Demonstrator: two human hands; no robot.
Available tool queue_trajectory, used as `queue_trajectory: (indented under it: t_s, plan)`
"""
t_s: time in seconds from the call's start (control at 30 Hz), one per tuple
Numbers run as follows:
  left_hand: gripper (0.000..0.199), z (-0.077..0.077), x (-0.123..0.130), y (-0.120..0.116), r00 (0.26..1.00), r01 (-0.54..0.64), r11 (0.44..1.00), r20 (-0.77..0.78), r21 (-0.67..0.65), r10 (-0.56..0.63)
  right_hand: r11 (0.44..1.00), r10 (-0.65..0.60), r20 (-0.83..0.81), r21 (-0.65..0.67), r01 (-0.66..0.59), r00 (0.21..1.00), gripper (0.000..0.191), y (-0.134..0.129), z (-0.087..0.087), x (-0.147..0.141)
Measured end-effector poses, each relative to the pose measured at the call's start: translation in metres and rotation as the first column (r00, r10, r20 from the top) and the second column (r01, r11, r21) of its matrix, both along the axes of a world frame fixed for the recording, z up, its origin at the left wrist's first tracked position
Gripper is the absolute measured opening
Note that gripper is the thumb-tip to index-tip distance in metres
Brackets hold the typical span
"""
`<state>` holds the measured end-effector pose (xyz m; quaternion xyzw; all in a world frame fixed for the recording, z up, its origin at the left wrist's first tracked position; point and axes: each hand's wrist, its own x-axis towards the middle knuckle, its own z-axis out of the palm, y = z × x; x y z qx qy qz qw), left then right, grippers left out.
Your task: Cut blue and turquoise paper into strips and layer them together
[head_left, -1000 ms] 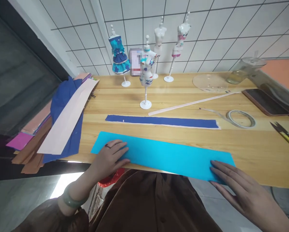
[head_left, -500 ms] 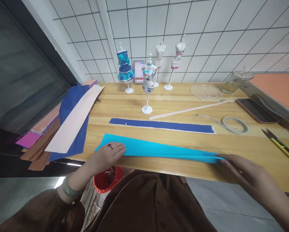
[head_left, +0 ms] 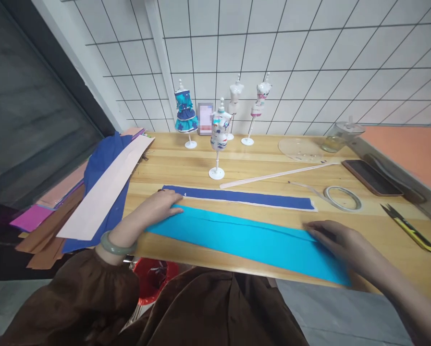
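Observation:
A long turquoise sheet (head_left: pixel 244 235), thin paper or cloth, lies along the table's front edge with a crease running lengthwise near its far side. My left hand (head_left: pixel 161 209) rests flat at its far left corner, thumb on the sheet and fingertips by the left end of a dark blue strip (head_left: pixel 251 196). That strip has a pale border and lies just beyond the sheet. At the far right corner, my right hand (head_left: pixel 336 238) has its thumb and fingers closed together on the sheet's edge; the fingertips are slightly blurred.
Several small mannequins (head_left: pixel 220 132) stand at the back, one dressed in blue. Layered coloured sheets (head_left: pixel 103 192) lie left. Rightward are a narrow pale strip (head_left: pixel 276 175), a tape roll (head_left: pixel 343 198), a phone (head_left: pixel 372 178) and yellow-handled snips (head_left: pixel 410 228). A red-lined bin (head_left: pixel 150 283) sits below the table.
The turquoise sheet, narrow and folded before, now lies wider, its right part spread toward the front edge. My left hand has moved farther from me; my right hand has shifted to the sheet's far edge.

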<state>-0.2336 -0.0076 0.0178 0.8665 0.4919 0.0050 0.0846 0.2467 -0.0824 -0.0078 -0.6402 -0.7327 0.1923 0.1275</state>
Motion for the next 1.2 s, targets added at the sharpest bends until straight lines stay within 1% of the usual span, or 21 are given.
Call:
queue_trajectory:
  t_s: [0.07, 0.1, 0.17, 0.23, 0.33, 0.43, 0.53, 0.63, 0.7, 0.77, 0.83, 0.9, 0.97, 1.03, 1.13, 1.2]
  plan:
    - [0.034, -0.006, 0.004, -0.004, 0.999, 0.029, 0.992, 0.017, 0.119, -0.031, 0.991, 0.029, 0.08, 0.125, -0.039, 0.996, 0.034, -0.006, -0.009, 0.011]
    - [0.034, -0.007, 0.007, -0.007, 0.997, 0.055, 0.986, 0.038, 0.158, -0.062, 0.98, 0.047, 0.111, 0.19, -0.068, 0.993, 0.034, -0.01, -0.013, 0.015]
    - [0.034, -0.01, 0.014, -0.015, 0.987, 0.119, 0.974, 0.086, 0.193, -0.138, 0.946, 0.075, 0.167, 0.3, -0.123, 0.983, 0.033, -0.018, -0.019, 0.02]
    - [0.036, -0.014, 0.022, -0.022, 0.972, 0.18, 0.963, 0.114, 0.203, -0.205, 0.912, 0.106, 0.211, 0.368, -0.179, 0.972, 0.033, -0.026, -0.022, 0.017]
    - [0.033, -0.022, 0.032, -0.025, 0.965, 0.217, 0.952, 0.101, 0.218, -0.243, 0.87, 0.168, 0.273, 0.411, -0.272, 0.947, 0.034, -0.032, -0.023, 0.004]
    - [0.03, -0.028, 0.038, -0.023, 0.962, 0.237, 0.94, 0.072, 0.246, -0.262, 0.846, 0.187, 0.337, 0.422, -0.325, 0.923, 0.033, -0.033, -0.02, -0.007]
    - [0.034, -0.029, 0.039, -0.021, 0.959, 0.255, 0.931, 0.053, 0.26, -0.277, 0.84, 0.203, 0.367, 0.411, -0.354, 0.908, 0.035, -0.033, -0.02, -0.009]
    - [0.033, -0.029, 0.037, -0.02, 0.959, 0.257, 0.929, 0.048, 0.265, -0.279, 0.829, 0.216, 0.414, 0.401, -0.39, 0.884, 0.036, -0.032, -0.023, -0.003]
    - [0.03, -0.029, 0.035, -0.018, 0.962, 0.232, 0.938, 0.081, 0.259, -0.261, 0.817, 0.226, 0.437, 0.402, -0.413, 0.871, 0.035, -0.03, -0.024, 0.002]
    - [0.028, -0.027, 0.034, -0.013, 0.967, 0.168, 0.962, 0.155, 0.217, -0.204, 0.819, 0.22, 0.42, 0.41, -0.401, 0.88, 0.036, -0.027, -0.025, 0.005]
    - [0.026, -0.024, 0.034, -0.007, 0.966, 0.084, 0.988, 0.233, 0.13, -0.113, 0.841, 0.195, 0.368, 0.414, -0.348, 0.909, 0.034, -0.023, -0.024, 0.005]
    - [0.025, -0.02, 0.034, -0.001, 0.96, 0.019, 0.999, 0.277, 0.027, -0.026, 0.875, 0.166, 0.313, 0.39, -0.286, 0.935, 0.034, -0.021, -0.022, 0.002]
    - [0.027, -0.016, 0.036, 0.003, 0.956, -0.016, 0.998, 0.292, -0.054, 0.031, 0.903, 0.16, 0.287, 0.344, -0.257, 0.945, 0.04, -0.019, -0.019, -0.002]
    - [0.028, -0.016, 0.037, 0.007, 0.955, -0.039, 0.994, 0.29, -0.1, 0.067, 0.911, 0.175, 0.287, 0.316, -0.265, 0.942, 0.046, -0.019, -0.017, -0.003]
    - [0.031, -0.017, 0.038, 0.01, 0.955, -0.061, 0.99, 0.28, -0.131, 0.096, 0.911, 0.18, 0.268, 0.318, -0.263, 0.946, 0.039, -0.016, -0.018, -0.001]
    - [0.032, -0.016, 0.038, 0.011, 0.956, -0.062, 0.986, 0.276, -0.154, 0.103, 0.941, 0.111, 0.225, 0.289, -0.175, 0.968, 0.037, -0.013, -0.019, 0.003]
